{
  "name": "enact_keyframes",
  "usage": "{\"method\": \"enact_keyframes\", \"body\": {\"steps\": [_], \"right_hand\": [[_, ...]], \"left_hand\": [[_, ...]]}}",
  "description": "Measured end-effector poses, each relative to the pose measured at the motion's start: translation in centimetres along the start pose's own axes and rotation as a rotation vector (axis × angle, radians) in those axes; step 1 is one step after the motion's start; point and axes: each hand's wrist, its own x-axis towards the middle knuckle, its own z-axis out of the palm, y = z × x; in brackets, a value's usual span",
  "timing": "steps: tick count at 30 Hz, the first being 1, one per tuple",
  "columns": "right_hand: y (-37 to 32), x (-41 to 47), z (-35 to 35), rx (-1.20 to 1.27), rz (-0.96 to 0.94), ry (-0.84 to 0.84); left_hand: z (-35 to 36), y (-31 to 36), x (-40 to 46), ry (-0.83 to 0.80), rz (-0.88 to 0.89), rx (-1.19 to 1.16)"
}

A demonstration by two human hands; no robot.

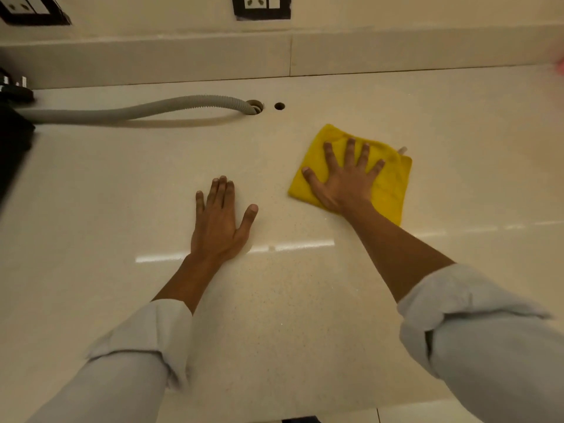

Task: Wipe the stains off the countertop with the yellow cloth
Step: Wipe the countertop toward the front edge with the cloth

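The yellow cloth (389, 181), folded into a rough square, lies flat on the cream speckled countertop (122, 184) right of centre. My right hand (345, 178) presses down on it with fingers spread, covering its left half. My left hand (221, 224) rests palm down on the bare countertop to the left of the cloth, fingers together and thumb out, holding nothing. No distinct stain shows on the surface in this view.
A grey corrugated hose (137, 109) runs from the left into a hole (254, 105) near the back; a smaller hole (279, 105) sits beside it. Dark objects (13, 126) stand at the left edge. A backsplash and wall sockets (261, 6) lie behind.
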Motion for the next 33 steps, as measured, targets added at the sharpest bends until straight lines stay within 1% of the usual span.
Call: {"method": "enact_keyframes", "body": {"steps": [4,7,10,14,17,21,26,28,31,33], "right_hand": [[-4.0,0.9,0.6,-0.012,-0.087,-0.021],[-6.5,-0.8,1.1,-0.012,-0.152,-0.032],[-8.8,-4.3,1.8,0.007,-0.217,-0.022],[-11.0,-10.2,2.3,0.030,-0.275,-0.016],[-11.7,-14.8,2.5,0.037,-0.289,-0.007],[-10.4,-20.9,2.8,0.070,-0.291,0.042],[-5.3,-25.9,2.5,0.046,-0.210,0.058],[-2.9,-27.0,2.0,0.036,-0.167,0.052],[0.1,-27.7,1.2,0.018,-0.107,0.031],[1.9,-28.0,0.8,0.010,-0.079,0.020]], "left_hand": [[0.0,-0.1,0.1,0.008,0.007,-0.054],[-0.3,-0.2,0.0,0.045,0.018,-0.164],[-0.9,-0.2,-0.4,0.106,0.010,-0.340],[-1.9,-0.5,-0.7,0.209,-0.096,-0.613],[-2.5,-1.1,-0.3,0.167,-0.158,-0.682],[-2.4,-1.2,-0.1,0.102,-0.100,-0.621],[-2.0,-1.3,-0.4,0.046,-0.054,-0.505],[-1.7,-0.9,-0.7,0.024,-0.031,-0.394],[-1.0,0.6,-1.4,0.042,-0.034,-0.205],[-0.4,2.0,-2.0,0.031,-0.024,-0.136]]}}
